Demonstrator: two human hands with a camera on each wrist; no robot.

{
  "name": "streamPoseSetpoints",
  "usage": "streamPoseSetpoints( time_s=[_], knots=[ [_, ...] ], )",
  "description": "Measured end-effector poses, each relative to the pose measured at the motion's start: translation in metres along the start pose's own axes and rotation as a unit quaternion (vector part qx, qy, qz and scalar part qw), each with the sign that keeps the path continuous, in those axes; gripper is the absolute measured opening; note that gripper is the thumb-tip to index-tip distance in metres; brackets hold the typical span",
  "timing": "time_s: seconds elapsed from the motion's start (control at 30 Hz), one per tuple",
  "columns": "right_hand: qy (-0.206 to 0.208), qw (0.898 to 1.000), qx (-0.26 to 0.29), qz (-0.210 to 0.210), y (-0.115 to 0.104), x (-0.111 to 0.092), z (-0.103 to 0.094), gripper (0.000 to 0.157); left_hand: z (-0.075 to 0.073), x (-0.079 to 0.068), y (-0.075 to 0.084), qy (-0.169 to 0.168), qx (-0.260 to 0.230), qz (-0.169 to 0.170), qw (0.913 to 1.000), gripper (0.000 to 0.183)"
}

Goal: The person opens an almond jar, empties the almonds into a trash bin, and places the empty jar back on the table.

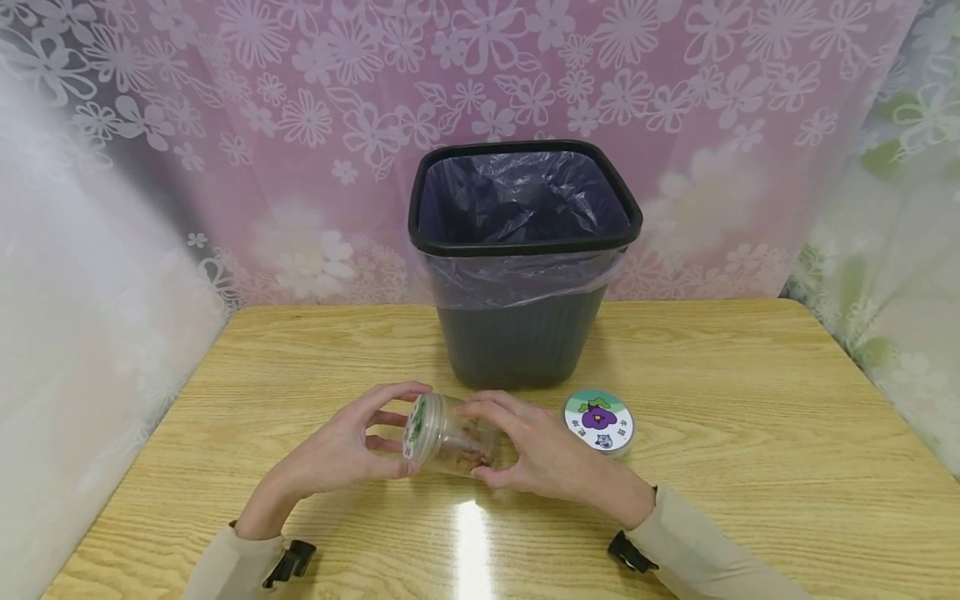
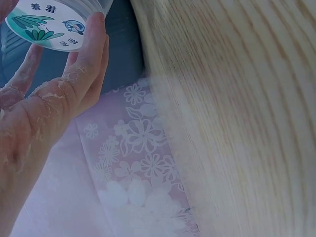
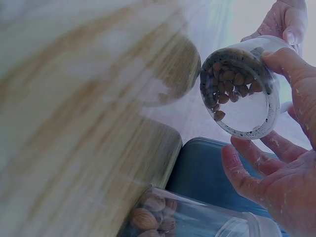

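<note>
A clear plastic jar (image 1: 459,437) lies on its side in the air between my two hands, near the middle of the table. My left hand (image 1: 330,450) holds its lid end, thumb below and fingers above. The round lid label (image 2: 44,24) is white and green with dark characters. From the other side my right hand (image 1: 543,450) grips the jar near its base. Small brown nuts or seeds (image 3: 229,81) have gathered on one side inside, as the right wrist view shows through the base.
A second clear jar (image 3: 197,217) with larger brown nuts stands upright beside my right hand; its lid (image 1: 597,421) bears a purple flower. Behind, a dark bin (image 1: 517,342) lined with a thin purple bag stands on the wooden table (image 1: 712,500). Floral curtains (image 1: 315,167) hang behind.
</note>
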State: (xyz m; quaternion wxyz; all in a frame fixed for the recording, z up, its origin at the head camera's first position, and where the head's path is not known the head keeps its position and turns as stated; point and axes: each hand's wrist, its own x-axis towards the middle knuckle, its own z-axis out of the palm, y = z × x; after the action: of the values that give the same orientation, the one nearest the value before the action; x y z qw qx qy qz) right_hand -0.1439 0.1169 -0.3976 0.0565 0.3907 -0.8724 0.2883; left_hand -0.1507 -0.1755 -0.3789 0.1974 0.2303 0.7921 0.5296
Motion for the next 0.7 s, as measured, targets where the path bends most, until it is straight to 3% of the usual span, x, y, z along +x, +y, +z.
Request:
streamPoseSetpoints(
  time_s=[0.7],
  knots=[
    [-0.003,1.000,0.008,-0.003,0.0005,0.0008,-0.0004,0.067,0.0007,0.0001,0.0015,0.009,0.013,-0.031,0.9994,0.076]
  ],
)
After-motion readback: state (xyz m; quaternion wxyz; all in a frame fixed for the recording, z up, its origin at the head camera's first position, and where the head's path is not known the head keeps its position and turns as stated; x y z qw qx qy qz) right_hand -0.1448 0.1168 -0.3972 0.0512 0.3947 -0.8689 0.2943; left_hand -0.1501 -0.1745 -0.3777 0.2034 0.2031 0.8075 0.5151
